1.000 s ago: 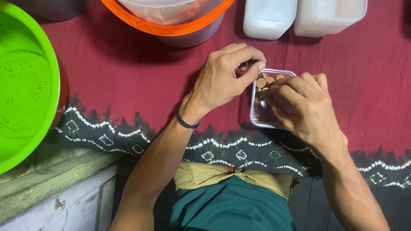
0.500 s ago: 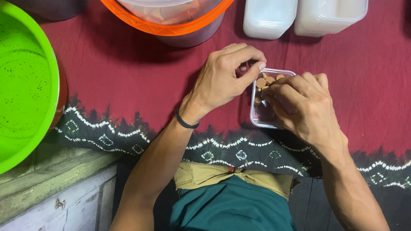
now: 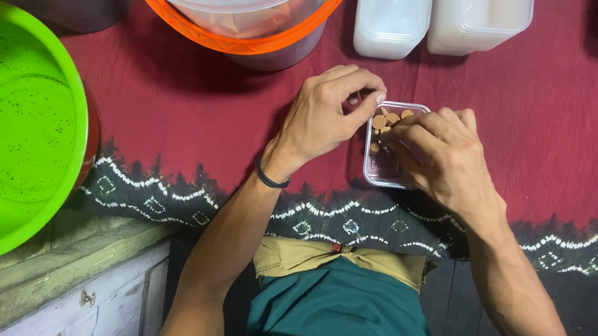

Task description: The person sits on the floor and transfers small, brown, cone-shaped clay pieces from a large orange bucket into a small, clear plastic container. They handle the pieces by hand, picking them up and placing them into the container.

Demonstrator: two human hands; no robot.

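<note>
At the far left of the frame sits a green basin [image 3: 19, 131], its rim over the edge of the red cloth [image 3: 168, 107] that covers my worktop. At the upper middle stands an orange bucket [image 3: 255, 41] with a clear tub nested inside. Just right of centre my left hand [image 3: 323, 113] pinches the near left corner of the small clear tray [image 3: 391, 156], thumb and forefinger closed on its rim. The tray lies on the cloth between my hands, with round tan pieces [image 3: 380, 122] gathered at its upper end. My right hand [image 3: 442, 154] covers the tray's right side, fingers curled in among the pieces; whether they grip one I cannot tell. Nothing has shifted in the last second: both hands and tray sit as before. At the upper right stand two stacks of white tubs [image 3: 442, 7].
</note>
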